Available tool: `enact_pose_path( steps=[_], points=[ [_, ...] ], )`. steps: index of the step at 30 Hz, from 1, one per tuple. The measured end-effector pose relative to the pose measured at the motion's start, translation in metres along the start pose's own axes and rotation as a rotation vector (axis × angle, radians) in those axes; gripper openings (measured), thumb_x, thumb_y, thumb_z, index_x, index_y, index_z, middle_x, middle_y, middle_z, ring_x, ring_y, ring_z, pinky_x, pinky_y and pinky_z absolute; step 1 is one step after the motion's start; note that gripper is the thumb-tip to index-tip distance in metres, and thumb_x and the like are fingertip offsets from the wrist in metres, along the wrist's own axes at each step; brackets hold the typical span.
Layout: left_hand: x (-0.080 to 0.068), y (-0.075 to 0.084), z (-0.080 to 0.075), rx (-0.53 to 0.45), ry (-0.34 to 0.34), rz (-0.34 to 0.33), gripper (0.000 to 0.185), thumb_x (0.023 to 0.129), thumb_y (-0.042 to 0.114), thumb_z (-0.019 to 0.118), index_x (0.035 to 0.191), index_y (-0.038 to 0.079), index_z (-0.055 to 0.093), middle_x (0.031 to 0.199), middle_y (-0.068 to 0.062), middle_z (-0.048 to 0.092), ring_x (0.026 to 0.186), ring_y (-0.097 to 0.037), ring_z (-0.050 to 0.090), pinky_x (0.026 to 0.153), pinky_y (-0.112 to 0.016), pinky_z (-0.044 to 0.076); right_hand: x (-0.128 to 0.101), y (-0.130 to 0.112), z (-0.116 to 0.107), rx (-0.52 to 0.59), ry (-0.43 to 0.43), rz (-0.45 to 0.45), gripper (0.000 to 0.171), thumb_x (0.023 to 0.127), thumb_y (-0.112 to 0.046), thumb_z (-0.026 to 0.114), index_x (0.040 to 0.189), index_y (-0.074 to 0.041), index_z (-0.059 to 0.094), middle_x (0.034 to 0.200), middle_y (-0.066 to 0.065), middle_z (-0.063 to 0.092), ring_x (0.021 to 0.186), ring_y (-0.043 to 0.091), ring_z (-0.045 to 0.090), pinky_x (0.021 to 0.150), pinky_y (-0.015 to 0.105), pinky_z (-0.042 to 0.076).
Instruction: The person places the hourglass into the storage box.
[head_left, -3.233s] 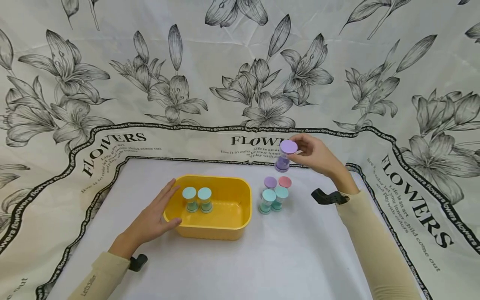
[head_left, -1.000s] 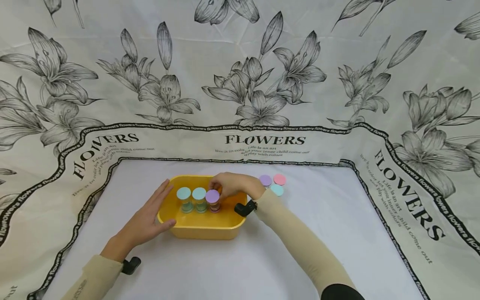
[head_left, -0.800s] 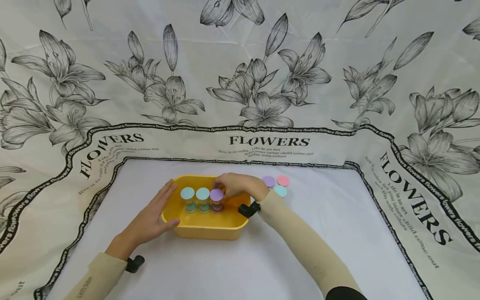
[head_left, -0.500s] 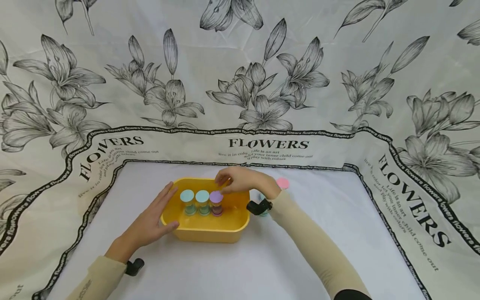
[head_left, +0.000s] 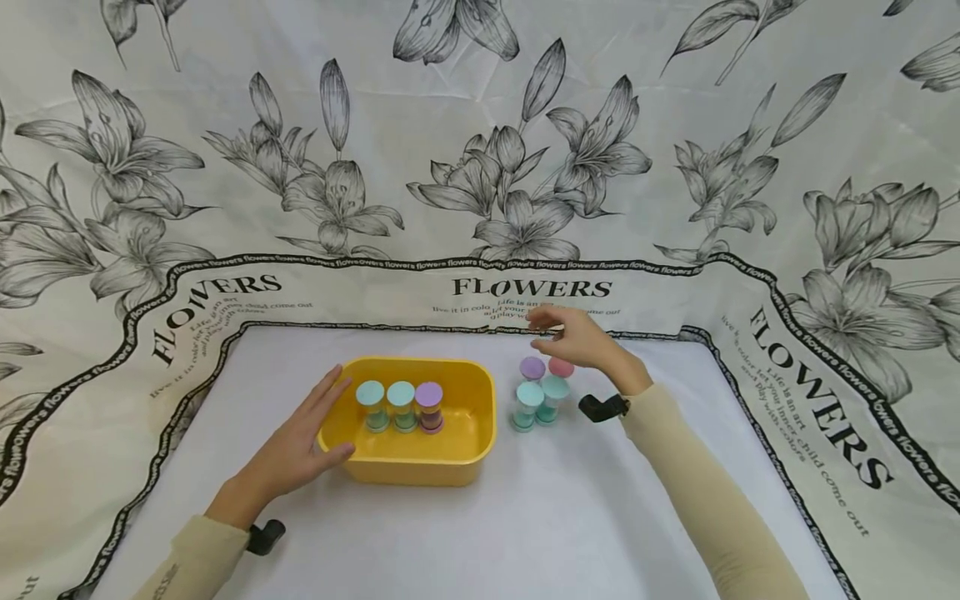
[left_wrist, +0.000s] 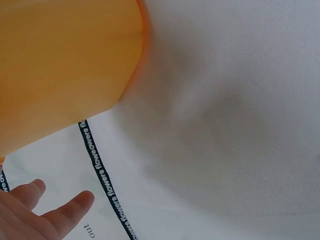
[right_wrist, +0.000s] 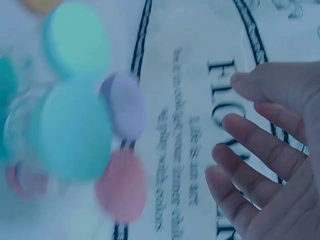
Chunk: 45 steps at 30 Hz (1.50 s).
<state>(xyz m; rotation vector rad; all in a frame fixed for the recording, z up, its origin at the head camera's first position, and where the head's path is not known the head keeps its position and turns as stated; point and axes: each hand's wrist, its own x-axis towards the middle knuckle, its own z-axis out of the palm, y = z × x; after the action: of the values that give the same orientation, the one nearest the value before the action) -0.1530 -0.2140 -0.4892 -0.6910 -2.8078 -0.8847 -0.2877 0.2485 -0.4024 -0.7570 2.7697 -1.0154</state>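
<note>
A yellow tub (head_left: 408, 462) sits on the white cloth with three small capped jars inside: two teal-capped ones (head_left: 370, 394) (head_left: 401, 394) and a purple-capped one (head_left: 429, 395). My left hand (head_left: 300, 442) lies flat with straight fingers against the tub's left wall (left_wrist: 65, 65). Right of the tub stands a cluster of several jars: purple cap (head_left: 532, 367), pink cap (head_left: 561, 367), two teal caps (head_left: 529, 393) (head_left: 556, 387). My right hand (head_left: 577, 337) hovers empty just above and behind this cluster, fingers (right_wrist: 260, 150) loosely spread; the caps (right_wrist: 75, 132) appear blurred in the right wrist view.
A flower-printed cloth (head_left: 480, 167) rises behind and around the white work area, with a black border band (head_left: 465, 327) at its far edge. Bare white cloth (head_left: 525, 533) lies in front of the tub and to the right of the jar cluster.
My right hand let go of the purple-capped jar in the tub and moved right, above the jar cluster. The left hand stayed on the tub.
</note>
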Motion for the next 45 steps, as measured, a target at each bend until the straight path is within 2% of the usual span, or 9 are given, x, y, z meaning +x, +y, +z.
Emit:
enact_pose_path(
  steps=[6,11,14,17,20,25,28,34,45],
  points=[
    [-0.002,-0.001,0.001,-0.003,0.001,-0.003,0.093,0.089,0.045,0.073,0.165,0.022,0.025,0.174,-0.005,0.013,0.154,-0.040,0.029,0.113,-0.069,0.039,-0.025,0.034,-0.006,-0.001,0.014,0.099,0.066,0.091,-0.024,0.076,0.148,-0.004,0.049,0.144,0.022,0.059,0.136,0.041,0.053,0.108,0.059,0.049],
    [-0.002,-0.002,0.001,0.003,0.009,0.003,0.094,0.088,0.044,0.074,0.165,0.023,0.025,0.175,-0.003,0.013,0.154,-0.040,0.029,0.113,-0.068,0.040,-0.043,0.050,-0.002,0.040,0.014,0.170,0.082,0.092,-0.031,0.076,0.158,-0.009,0.033,0.151,0.024,0.051,0.137,0.043,0.052,0.108,0.058,0.050],
    [-0.002,-0.002,0.001,0.004,0.012,0.005,0.094,0.088,0.044,0.074,0.165,0.022,0.026,0.175,-0.002,0.012,0.154,-0.040,0.029,0.114,-0.067,0.040,-0.050,0.058,0.003,0.085,0.018,0.195,0.085,0.094,-0.029,0.074,0.160,-0.008,0.027,0.153,0.026,0.047,0.137,0.047,0.052,0.109,0.060,0.048],
    [-0.002,-0.001,0.001,0.004,0.016,0.004,0.094,0.087,0.044,0.074,0.165,0.022,0.026,0.175,-0.002,0.013,0.154,-0.040,0.029,0.114,-0.067,0.039,-0.055,0.065,0.008,0.137,0.019,0.197,0.083,0.095,-0.025,0.073,0.160,-0.005,0.025,0.153,0.029,0.045,0.136,0.050,0.051,0.110,0.062,0.047],
    [-0.001,-0.001,0.002,0.002,0.016,0.003,0.093,0.088,0.045,0.074,0.165,0.022,0.026,0.175,-0.001,0.012,0.154,-0.040,0.029,0.113,-0.068,0.039,-0.056,0.072,0.013,0.172,0.021,0.205,0.079,0.094,-0.021,0.073,0.158,-0.005,0.030,0.151,0.028,0.047,0.136,0.050,0.052,0.108,0.061,0.050],
    [-0.001,-0.002,0.003,-0.002,0.013,-0.002,0.093,0.088,0.047,0.073,0.165,0.024,0.025,0.175,0.002,0.010,0.154,-0.040,0.029,0.113,-0.068,0.040,-0.055,0.075,0.021,0.177,0.022,0.213,0.067,0.093,-0.018,0.075,0.149,-0.001,0.043,0.146,0.026,0.053,0.131,0.047,0.056,0.105,0.057,0.053],
    [-0.001,-0.002,0.003,-0.002,0.014,-0.002,0.093,0.088,0.047,0.073,0.165,0.024,0.026,0.175,0.002,0.010,0.154,-0.040,0.029,0.113,-0.068,0.040,-0.055,0.075,0.023,0.175,0.018,0.199,0.063,0.092,-0.015,0.074,0.145,0.003,0.047,0.144,0.026,0.054,0.130,0.048,0.057,0.104,0.057,0.054],
    [-0.001,-0.002,0.003,0.000,0.013,-0.004,0.093,0.088,0.047,0.073,0.165,0.023,0.026,0.175,0.003,0.010,0.154,-0.040,0.030,0.112,-0.068,0.040,-0.055,0.078,0.026,0.184,0.016,0.191,0.054,0.091,-0.013,0.073,0.139,0.003,0.054,0.141,0.026,0.057,0.127,0.047,0.060,0.101,0.057,0.055],
    [-0.001,-0.003,0.002,-0.003,0.008,-0.006,0.092,0.088,0.047,0.072,0.165,0.023,0.026,0.175,0.003,0.010,0.154,-0.040,0.030,0.113,-0.068,0.040,-0.054,0.080,0.030,0.232,-0.015,0.203,0.051,0.093,-0.012,0.072,0.139,0.002,0.055,0.140,0.025,0.059,0.126,0.045,0.061,0.104,0.058,0.053]
  ],
)
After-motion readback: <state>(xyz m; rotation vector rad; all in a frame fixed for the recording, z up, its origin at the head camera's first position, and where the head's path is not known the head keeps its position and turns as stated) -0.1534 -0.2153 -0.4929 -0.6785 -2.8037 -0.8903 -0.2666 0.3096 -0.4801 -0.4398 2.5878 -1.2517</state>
